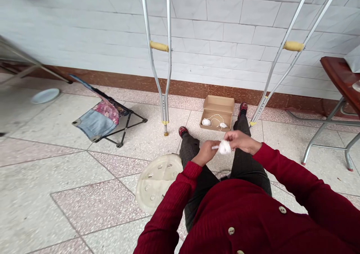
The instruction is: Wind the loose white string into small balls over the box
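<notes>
A ball of white yarn (225, 147) is held between my two hands above my lap, somewhat blurred. My left hand (206, 153) is closed round a short white stick (215, 147) that runs into the ball's left side. Against the ball's right and upper side, my right hand (240, 141) has its fingers bent and pinched on the yarn; the strand itself is too fine to make out. Beyond my hands, an open cardboard box (218, 101) stands on the floor between my feet. Inside it lie two smaller white yarn balls (206, 122) with a loose strand looping between them.
Two crutches (165, 108) with yellow grips lean against the tiled wall. A folding stool (97, 123) stands to the left, with a pale plate (45, 96) beyond it. Near my left leg is a round, pale plastic stool top (153, 183). A brown table (341, 74) stands at right.
</notes>
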`<state>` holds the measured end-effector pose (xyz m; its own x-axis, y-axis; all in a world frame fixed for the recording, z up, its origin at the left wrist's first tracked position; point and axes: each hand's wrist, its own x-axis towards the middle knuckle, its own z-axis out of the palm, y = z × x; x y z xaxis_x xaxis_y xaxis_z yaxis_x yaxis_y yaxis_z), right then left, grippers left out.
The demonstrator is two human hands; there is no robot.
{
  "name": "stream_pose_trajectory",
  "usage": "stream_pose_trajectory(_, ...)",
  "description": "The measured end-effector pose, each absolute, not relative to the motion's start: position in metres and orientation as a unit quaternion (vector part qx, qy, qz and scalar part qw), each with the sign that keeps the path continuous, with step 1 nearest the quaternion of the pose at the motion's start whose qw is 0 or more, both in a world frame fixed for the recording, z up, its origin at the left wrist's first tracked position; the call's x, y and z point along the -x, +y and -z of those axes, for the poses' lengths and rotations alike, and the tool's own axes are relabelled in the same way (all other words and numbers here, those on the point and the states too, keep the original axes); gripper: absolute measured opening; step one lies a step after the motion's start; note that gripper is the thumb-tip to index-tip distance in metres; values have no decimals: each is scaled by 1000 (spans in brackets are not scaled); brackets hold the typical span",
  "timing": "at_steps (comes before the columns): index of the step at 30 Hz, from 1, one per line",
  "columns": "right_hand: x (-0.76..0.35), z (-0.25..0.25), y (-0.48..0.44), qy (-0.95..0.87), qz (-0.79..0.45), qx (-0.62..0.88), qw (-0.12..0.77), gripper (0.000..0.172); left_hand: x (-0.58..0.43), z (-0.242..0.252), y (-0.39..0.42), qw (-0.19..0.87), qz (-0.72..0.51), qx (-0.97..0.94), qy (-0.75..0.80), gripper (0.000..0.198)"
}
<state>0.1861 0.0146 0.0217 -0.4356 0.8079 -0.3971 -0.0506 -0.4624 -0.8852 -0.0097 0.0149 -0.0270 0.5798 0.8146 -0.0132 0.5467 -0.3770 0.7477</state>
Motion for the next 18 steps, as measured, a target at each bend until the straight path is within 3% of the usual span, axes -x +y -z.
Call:
stream_pose_trajectory(3,-181,-4,0,-469,-718,471,206,22,10,19,27,258,-148,-875,383,28)
stream_pose_trajectory(7,-189,28,9,-482,-606,599,205,20,5,8,30,156,-113,-893,406,31)
stream_pose_trajectory(13,-194,40,42,-469,-503,656,310,24,-15,7,15,303,-127,-826,458,29)
stream_pose_trajectory(18,-189,22,41,-405,-583,583,395,31,-10,17,12,398,-202,-763,467,32)
